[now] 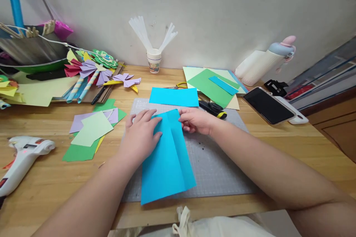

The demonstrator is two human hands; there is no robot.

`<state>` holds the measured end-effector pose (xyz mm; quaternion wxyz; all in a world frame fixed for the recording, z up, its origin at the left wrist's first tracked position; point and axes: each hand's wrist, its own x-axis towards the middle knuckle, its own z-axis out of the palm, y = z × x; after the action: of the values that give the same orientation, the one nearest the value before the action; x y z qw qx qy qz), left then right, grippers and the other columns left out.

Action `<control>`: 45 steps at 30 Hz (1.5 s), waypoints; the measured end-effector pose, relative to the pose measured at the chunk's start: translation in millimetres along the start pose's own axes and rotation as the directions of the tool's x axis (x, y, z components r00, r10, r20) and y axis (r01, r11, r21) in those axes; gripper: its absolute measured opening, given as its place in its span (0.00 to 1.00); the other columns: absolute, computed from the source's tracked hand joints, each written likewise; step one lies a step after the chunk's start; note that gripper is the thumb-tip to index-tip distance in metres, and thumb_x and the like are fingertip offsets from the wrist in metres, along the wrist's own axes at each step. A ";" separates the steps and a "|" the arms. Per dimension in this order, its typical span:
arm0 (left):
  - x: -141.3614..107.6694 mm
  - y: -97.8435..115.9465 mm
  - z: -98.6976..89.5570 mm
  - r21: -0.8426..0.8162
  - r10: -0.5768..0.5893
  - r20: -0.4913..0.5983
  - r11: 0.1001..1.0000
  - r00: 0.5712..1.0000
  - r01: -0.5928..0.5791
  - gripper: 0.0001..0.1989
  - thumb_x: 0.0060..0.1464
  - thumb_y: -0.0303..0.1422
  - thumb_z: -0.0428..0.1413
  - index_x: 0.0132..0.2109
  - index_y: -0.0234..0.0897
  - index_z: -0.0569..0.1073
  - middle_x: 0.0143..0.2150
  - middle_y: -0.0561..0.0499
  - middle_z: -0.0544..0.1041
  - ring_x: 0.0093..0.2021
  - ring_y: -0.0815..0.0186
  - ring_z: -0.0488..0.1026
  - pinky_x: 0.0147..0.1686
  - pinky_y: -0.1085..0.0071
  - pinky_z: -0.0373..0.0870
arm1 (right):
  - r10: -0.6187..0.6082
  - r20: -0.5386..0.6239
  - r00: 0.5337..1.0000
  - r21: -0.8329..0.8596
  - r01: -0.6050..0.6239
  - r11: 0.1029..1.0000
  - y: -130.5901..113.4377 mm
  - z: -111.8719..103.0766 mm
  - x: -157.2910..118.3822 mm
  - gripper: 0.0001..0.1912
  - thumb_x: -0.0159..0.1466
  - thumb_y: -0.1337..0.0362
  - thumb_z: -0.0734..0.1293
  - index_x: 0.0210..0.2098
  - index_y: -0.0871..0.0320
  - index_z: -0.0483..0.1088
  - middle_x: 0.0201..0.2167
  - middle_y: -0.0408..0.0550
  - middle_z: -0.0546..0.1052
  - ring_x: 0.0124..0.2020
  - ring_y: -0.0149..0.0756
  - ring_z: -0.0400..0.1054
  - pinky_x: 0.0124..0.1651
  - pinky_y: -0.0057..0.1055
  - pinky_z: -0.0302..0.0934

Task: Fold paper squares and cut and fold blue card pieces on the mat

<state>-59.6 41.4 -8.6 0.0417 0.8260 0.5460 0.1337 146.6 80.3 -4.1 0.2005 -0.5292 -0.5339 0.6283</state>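
Observation:
A sheet of blue paper [164,163] with a lengthwise crease lies on the grey cutting mat [219,170]. My left hand [143,129] rests on its upper left part, fingers spread. At the top right corner, my right hand [194,120] pinches the edge of the sheet between thumb and fingers. Just beyond the hands lies a smaller blue paper strip [174,97]. Behind that strip, pliers with yellow handles [182,85] are partly covered. A black and yellow tool [213,109] sits beyond my right hand.
Paper scraps [93,129] and a white glue gun [30,152] lie on the left. Paper flowers [94,68] stand behind them. Paper cups [154,61] hold white strips at the wall. Stacked coloured paper [208,85], a phone [268,105] and a bottle [267,61] are on the right.

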 end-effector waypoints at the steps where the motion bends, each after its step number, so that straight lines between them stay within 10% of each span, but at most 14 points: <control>1: -1.3 0.6 1.5 0.017 0.003 0.009 1.000 1.000 -0.003 0.17 0.55 0.33 0.54 0.52 0.44 0.73 0.65 0.47 0.65 0.65 0.51 0.57 0.61 0.42 0.46 | 0.000 0.012 1.000 -0.014 0.000 1.000 1.0 1.6 -1.8 0.04 0.55 0.68 0.62 0.32 0.56 0.65 0.18 0.38 0.67 0.14 0.24 0.58 0.14 0.20 0.43; 8: -6.6 7.4 7.8 -0.014 0.110 0.149 0.994 0.983 -0.110 0.21 0.60 0.35 0.51 0.59 0.40 0.67 0.64 0.46 0.66 0.62 0.54 0.63 0.59 0.50 0.57 | -0.017 -0.074 0.997 -0.258 -0.003 0.966 3.9 5.5 2.4 0.09 0.57 0.69 0.62 0.39 0.56 0.64 0.18 0.38 0.70 0.14 0.29 0.64 0.14 0.23 0.45; 14: -8.0 15.8 14.7 0.015 0.099 0.116 0.995 0.988 -0.102 0.20 0.61 0.33 0.47 0.58 0.35 0.68 0.62 0.43 0.68 0.59 0.52 0.64 0.56 0.52 0.61 | -0.311 -0.282 0.907 -0.549 0.113 0.828 6.7 9.3 21.7 0.10 0.60 0.69 0.63 0.42 0.54 0.62 0.25 0.39 0.71 0.27 0.32 0.67 0.29 0.26 0.54; 27: 4.1 24.5 32.4 0.160 0.000 0.051 0.987 0.999 -0.009 0.23 0.62 0.32 0.43 0.62 0.34 0.62 0.55 0.41 0.69 0.49 0.51 0.65 0.47 0.56 0.64 | -0.444 -0.250 0.860 -0.807 0.068 0.586 12.8 15.4 25.2 0.11 0.63 0.69 0.59 0.44 0.54 0.64 0.29 0.44 0.76 0.30 0.37 0.66 0.27 0.30 0.41; 45: 3.2 17.7 26.6 0.107 -0.011 0.004 0.994 1.000 0.010 0.24 0.62 0.33 0.45 0.62 0.30 0.63 0.55 0.38 0.69 0.53 0.51 0.66 0.51 0.55 0.65 | -0.426 -0.305 0.852 -0.647 0.143 0.749 23.8 10.1 19.9 0.08 0.62 0.62 0.61 0.41 0.52 0.58 0.25 0.36 0.72 0.28 0.33 0.66 0.27 0.27 0.48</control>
<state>-35.6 39.3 -29.7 -0.0007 0.8245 0.5566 0.1021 138.0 83.6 -35.4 0.2311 -0.6007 -0.7227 0.2520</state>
